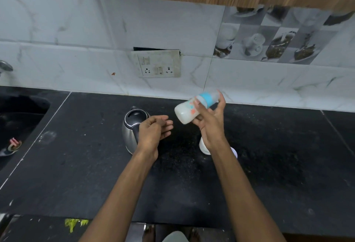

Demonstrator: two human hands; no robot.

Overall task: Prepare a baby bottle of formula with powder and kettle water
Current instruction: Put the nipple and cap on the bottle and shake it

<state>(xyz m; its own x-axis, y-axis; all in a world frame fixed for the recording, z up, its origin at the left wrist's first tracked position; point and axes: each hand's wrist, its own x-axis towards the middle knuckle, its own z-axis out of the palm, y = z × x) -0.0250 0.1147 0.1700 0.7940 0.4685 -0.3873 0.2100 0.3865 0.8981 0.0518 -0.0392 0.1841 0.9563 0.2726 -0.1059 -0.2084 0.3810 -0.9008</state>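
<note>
While the baby bottle [194, 108] is held tilted on its side above the table [269, 155], leakage could be caused if its blue collar is not tightly screwed. It is gripped by the right hand [210, 118], fingers wrapped round its middle; the left hand [153, 132] is loosely spread, holding nothing, just beside the kettle [132, 126]. Milky white liquid is seen inside, blurred.

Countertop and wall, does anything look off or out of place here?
Yes. The socket plate sits crooked, with a dark gap showing above it. A yellow-green smear marks the counter front edge.
</note>
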